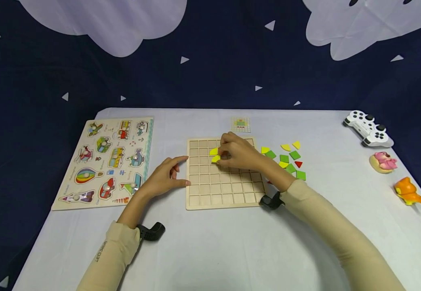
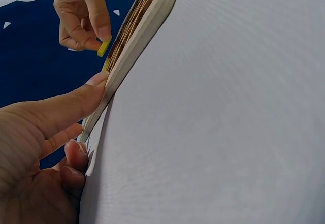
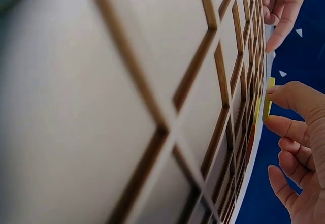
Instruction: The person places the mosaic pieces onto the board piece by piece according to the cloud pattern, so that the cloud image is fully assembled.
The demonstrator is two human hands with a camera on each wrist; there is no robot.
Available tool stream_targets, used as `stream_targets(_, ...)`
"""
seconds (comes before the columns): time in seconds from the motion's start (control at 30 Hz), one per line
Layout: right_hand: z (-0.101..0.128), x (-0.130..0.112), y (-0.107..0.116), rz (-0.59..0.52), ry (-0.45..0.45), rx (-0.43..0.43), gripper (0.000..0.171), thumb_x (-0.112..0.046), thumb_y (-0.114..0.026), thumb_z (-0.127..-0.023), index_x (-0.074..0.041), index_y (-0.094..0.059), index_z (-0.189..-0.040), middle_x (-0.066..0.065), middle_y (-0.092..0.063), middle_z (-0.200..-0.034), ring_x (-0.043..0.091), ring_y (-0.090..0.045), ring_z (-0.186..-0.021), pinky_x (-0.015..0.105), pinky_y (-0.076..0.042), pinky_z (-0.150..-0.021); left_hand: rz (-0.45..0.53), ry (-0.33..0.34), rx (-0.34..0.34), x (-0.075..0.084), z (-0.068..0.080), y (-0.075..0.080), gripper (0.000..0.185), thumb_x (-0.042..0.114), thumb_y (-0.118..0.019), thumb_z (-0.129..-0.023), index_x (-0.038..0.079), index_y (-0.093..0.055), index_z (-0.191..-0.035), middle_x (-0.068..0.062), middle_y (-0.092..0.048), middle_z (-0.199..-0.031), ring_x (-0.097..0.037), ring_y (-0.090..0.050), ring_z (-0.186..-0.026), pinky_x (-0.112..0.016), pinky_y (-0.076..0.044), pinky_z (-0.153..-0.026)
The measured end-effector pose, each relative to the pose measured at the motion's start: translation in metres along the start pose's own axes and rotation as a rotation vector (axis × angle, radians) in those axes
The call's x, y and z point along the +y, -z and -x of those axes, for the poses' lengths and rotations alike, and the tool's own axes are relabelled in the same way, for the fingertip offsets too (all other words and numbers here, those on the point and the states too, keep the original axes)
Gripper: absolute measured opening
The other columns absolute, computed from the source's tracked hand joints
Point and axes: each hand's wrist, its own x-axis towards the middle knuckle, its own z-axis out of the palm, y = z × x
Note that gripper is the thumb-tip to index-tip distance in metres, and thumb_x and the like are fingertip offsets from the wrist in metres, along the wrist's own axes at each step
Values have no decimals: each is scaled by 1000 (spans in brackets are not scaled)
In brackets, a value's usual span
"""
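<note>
Pinching a yellow tile (image 1: 215, 159) between thumb and fingertips, the right hand (image 1: 240, 155) holds it over the upper cells of a wooden grid board (image 1: 225, 190), beside a second yellow tile (image 1: 213, 151) already lying there. At nine o'clock from the board, the left hand (image 1: 164, 178) braces its edge, thumb and forefinger extended, the other fingers loosely curled and gripping nothing. At three o'clock lies a loose scatter of green, yellow and red tiles (image 1: 287, 159), and at twelve o'clock a small pattern card (image 1: 240, 124).

Seating the piece well probably calls for turning its straight edges square with the cell walls and lowering it flat, with the left hand keeping the board from sliding on the worktop (image 1: 210, 250).

Only the head view shows which cell is aimed at. The right wrist view, skimming the board, shows the tile on edge and clear of the surface; the left wrist view shows the thumb pressed against the board's rim.

Farther out: a vehicle peg puzzle (image 1: 105, 161) at nine o'clock, and a game controller (image 1: 367, 128), a pink toy (image 1: 384, 161) and an orange toy (image 1: 410, 193) at three o'clock.
</note>
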Motion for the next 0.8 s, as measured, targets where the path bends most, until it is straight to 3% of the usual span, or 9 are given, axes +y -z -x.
stream_targets(0.8,-25,-17,-14,66,25,-39,23,-28,-80,-84,-6,-78,-93,4,-55,-96,18,-45,-90,31,-41,-77,16,0,-3,-1,0,0,79,20,-84,-79,8,-46,-148,-8,-45,-97,-18,-43,-79,-32,-37,-72)
